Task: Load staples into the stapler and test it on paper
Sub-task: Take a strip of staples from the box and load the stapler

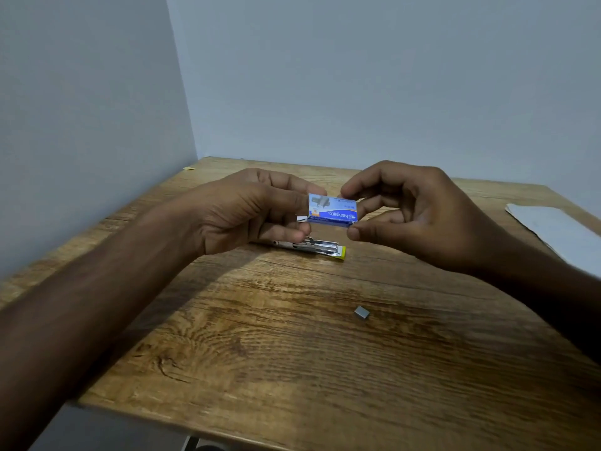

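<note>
A small blue staple box [332,210] is held in the air above the wooden table [292,336]. My left hand [247,209] grips its left end between thumb and fingers. My right hand [413,213] pinches its right end with thumb and forefinger. Under the hands a stapler [312,248] with a metal body and a yellow end lies on the table, partly hidden by my left fingers. A short grey strip of staples [361,312] lies loose on the table nearer to me.
A white sheet of paper [559,229] lies at the table's right edge. The table stands in a corner between two grey walls. A small yellow scrap [189,168] sits at the back left corner.
</note>
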